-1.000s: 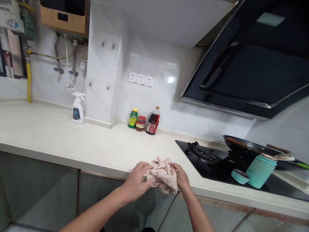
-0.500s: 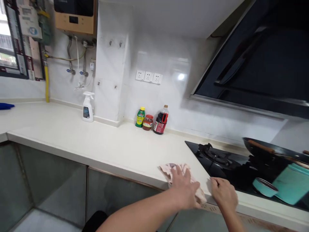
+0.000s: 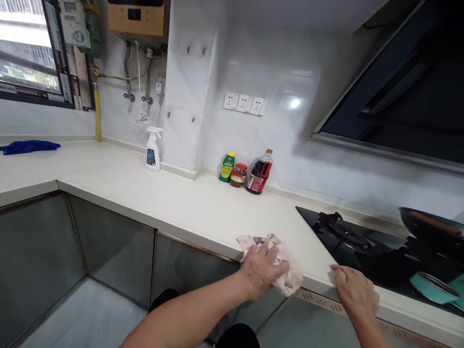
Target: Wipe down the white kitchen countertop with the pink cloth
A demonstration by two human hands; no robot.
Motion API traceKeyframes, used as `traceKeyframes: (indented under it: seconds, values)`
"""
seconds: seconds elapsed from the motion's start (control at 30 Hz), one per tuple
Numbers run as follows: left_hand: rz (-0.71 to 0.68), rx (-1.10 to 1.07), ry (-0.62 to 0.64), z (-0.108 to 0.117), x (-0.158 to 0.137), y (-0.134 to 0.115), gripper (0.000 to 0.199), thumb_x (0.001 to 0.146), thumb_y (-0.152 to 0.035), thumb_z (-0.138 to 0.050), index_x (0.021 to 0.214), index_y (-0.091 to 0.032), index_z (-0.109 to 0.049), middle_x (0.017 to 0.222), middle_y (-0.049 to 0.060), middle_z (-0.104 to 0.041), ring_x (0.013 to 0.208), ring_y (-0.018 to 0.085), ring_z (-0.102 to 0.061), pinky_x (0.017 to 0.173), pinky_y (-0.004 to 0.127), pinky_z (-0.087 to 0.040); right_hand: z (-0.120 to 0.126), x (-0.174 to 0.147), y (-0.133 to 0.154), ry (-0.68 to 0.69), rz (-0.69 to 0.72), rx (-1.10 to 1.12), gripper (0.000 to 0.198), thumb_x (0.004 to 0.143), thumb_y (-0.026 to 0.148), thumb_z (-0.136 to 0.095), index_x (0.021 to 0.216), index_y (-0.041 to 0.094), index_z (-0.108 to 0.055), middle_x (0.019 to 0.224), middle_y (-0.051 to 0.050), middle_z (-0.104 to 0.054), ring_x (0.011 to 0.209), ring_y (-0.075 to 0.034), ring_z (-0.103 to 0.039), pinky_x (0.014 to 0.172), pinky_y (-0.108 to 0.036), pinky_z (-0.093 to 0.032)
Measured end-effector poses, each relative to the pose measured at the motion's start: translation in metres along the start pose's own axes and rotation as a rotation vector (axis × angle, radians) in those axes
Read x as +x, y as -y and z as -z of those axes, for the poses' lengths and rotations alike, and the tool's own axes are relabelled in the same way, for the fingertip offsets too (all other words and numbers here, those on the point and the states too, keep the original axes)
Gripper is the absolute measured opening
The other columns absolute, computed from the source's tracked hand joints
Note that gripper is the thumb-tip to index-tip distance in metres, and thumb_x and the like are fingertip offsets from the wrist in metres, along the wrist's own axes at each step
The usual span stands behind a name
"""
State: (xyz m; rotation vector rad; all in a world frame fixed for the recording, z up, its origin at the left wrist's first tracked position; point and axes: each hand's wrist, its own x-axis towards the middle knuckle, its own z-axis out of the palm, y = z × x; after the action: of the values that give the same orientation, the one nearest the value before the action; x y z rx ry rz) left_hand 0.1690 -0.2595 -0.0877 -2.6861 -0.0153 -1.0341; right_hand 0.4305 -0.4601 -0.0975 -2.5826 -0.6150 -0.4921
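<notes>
My left hand presses a pale pink cloth onto the front edge of the white countertop. Its fingers are bent over the crumpled fabric, and part of the cloth hangs over the edge. To the right, my right hand rests curled on the counter's front edge beside the black gas hob. Nothing shows in that hand, though its fingertips are partly hidden.
Against the wall stand a green bottle, a red-lidded jar and a dark sauce bottle. Further left are a white spray bottle and a blue cloth. A wok and a turquoise pot sit on the hob.
The view has swung left, showing more of the blue cloth and window. My left hand has slid a little left along the counter edge with the pink cloth; my right hand stays near the hob.
</notes>
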Motion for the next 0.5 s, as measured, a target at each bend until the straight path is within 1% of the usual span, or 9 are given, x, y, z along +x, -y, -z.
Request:
traceKeyframes:
  seconds: [0.1,0.17,0.23,0.3,0.4,0.47,0.5]
  values:
    - [-0.003,0.047,-0.067,0.006,-0.041,0.040,0.030,0.100,-0.035,-0.049,0.129,-0.037,-0.057,0.148,0.008,-0.047,0.117,0.028,-0.054,0.085,0.043,-0.045,-0.002,-0.009,-0.001,-0.007,0.024,0.018,0.057,0.093,0.041,-0.020,0.113,0.026,-0.071,0.128,-0.009,-0.061,0.122,-0.035,-0.050,0.103,-0.053,-0.041]
    - [-0.014,0.078,-0.076,0.014,-0.073,0.076,0.030,0.099,-0.033,-0.054,0.128,-0.040,-0.059,0.149,0.006,-0.048,0.120,0.028,-0.052,0.093,0.046,-0.043,-0.005,-0.014,-0.004,-0.036,0.042,0.019,0.056,0.093,0.042,-0.022,0.114,0.025,-0.071,0.129,-0.009,-0.061,0.120,-0.037,-0.051,0.101,-0.054,-0.042]
    - [-0.039,0.106,-0.075,0.027,-0.107,0.119,0.031,0.097,-0.033,-0.057,0.127,-0.042,-0.061,0.145,0.005,-0.052,0.123,0.028,-0.050,0.099,0.048,-0.040,-0.009,-0.018,-0.007,-0.081,0.074,0.022,0.057,0.093,0.045,-0.023,0.115,0.025,-0.071,0.130,-0.009,-0.060,0.118,-0.038,-0.052,0.100,-0.055,-0.042]
    - [-0.046,0.129,-0.054,0.044,-0.140,0.163,0.030,0.096,-0.033,-0.059,0.125,-0.042,-0.064,0.142,0.006,-0.055,0.126,0.030,-0.049,0.102,0.048,-0.038,-0.013,-0.022,-0.010,-0.111,0.105,0.029,0.059,0.092,0.048,-0.022,0.117,0.024,-0.070,0.131,-0.008,-0.060,0.119,-0.037,-0.052,0.101,-0.055,-0.042]
    - [-0.022,0.207,-0.027,0.075,-0.186,0.225,0.036,0.095,-0.024,-0.057,0.125,-0.043,-0.064,0.141,0.005,-0.055,0.128,0.029,-0.047,0.105,0.049,-0.037,-0.014,-0.025,-0.009,-0.119,0.096,0.025,0.062,0.091,0.050,-0.020,0.118,0.025,-0.070,0.129,-0.007,-0.061,0.117,-0.038,-0.054,0.101,-0.056,-0.043]
    - [0.002,0.260,-0.031,0.097,-0.214,0.257,0.040,0.095,-0.018,-0.054,0.126,-0.042,-0.064,0.142,0.007,-0.054,0.131,0.029,-0.044,0.108,0.050,-0.035,-0.013,-0.027,-0.006,-0.130,0.084,0.016,0.062,0.091,0.050,-0.019,0.116,0.026,-0.070,0.129,-0.006,-0.062,0.115,-0.038,-0.054,0.100,-0.057,-0.044]
    - [0.020,0.280,-0.030,0.107,-0.225,0.269,0.041,0.095,-0.017,-0.053,0.127,-0.041,-0.064,0.143,0.008,-0.052,0.132,0.030,-0.043,0.109,0.051,-0.034,-0.013,-0.028,-0.005,-0.145,0.086,0.014,0.061,0.091,0.049,-0.018,0.116,0.027,-0.070,0.129,-0.006,-0.062,0.114,-0.038,-0.054,0.100,-0.056,-0.044]
